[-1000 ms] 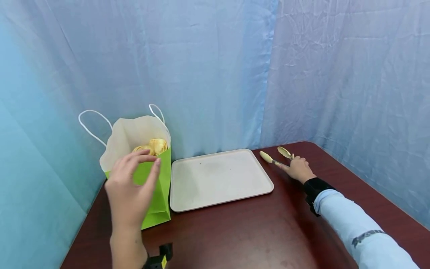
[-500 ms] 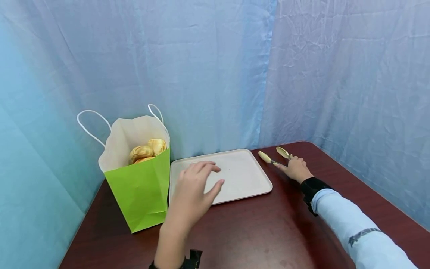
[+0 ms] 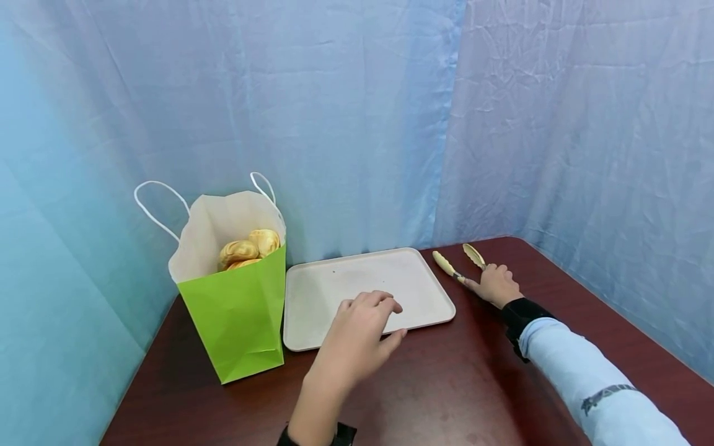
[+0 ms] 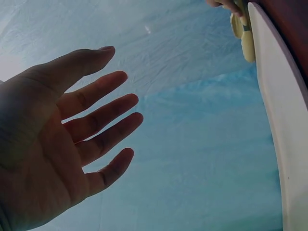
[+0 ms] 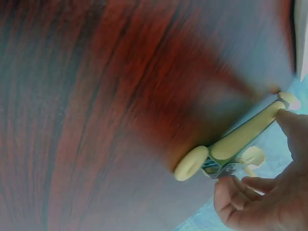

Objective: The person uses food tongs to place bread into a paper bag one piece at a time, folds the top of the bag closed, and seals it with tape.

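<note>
Pale yellow tongs [image 3: 445, 264] with metal parts lie at the right of the table, their two ends spread apart. My right hand [image 3: 498, 286] grips them by the handle part; in the right wrist view the thumb and curled fingers [image 5: 231, 199] are against either side. My left hand [image 3: 357, 337] holds nothing and hovers at the front edge of a whitish tray [image 3: 326, 282]. Its fingers [image 4: 103, 120] are spread and slightly bent in the left wrist view. Left of the tray stands a green paper bag [image 3: 240, 328], with golden bread rolls [image 3: 238, 251] showing in its mouth.
White cord handles [image 3: 158, 183] stick up from the bag. A dark red wooden table [image 3: 440, 384] carries everything. Blue curtains [image 3: 346, 124] hang close behind it and along both sides.
My left hand has moved right, from in front of the bag to the tray's front edge, uncovering the bag and rolls. The right hand stays on the tongs, nearly in place.
</note>
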{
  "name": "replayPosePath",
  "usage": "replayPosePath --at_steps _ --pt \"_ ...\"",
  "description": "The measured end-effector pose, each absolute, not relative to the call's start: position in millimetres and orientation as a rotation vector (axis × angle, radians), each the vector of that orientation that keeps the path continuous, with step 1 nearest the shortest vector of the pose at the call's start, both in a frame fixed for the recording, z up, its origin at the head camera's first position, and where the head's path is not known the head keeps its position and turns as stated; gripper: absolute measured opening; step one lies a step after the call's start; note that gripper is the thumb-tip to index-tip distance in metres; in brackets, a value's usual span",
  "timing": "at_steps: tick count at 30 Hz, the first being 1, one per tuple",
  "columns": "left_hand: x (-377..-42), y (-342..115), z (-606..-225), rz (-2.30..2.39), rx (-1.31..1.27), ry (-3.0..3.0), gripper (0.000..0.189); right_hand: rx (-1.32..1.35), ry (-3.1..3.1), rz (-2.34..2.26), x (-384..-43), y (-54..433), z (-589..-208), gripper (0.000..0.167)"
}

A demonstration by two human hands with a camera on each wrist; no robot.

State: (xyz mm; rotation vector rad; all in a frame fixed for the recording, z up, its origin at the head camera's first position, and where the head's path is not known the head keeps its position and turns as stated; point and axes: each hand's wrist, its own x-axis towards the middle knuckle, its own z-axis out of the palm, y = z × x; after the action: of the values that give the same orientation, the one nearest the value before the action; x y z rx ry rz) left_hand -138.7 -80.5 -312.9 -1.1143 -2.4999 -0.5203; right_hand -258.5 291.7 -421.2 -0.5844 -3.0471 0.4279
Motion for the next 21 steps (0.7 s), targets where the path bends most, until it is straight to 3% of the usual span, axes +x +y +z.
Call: replayPosePath --at_steps 11,21 --pt "-149.1 -80.1 -325.0 -0.469 -1.05 -2.57 0.028 -0.398 -3.064 0.349 -262.6 259.1 -407.5 0.078" --pt "-161.8 -69.2 -348.8 -0.315 -0.941 -2.65 0.04 -0.038 -2.927 0.397 -240.2 221.3 -413.6 0.079"
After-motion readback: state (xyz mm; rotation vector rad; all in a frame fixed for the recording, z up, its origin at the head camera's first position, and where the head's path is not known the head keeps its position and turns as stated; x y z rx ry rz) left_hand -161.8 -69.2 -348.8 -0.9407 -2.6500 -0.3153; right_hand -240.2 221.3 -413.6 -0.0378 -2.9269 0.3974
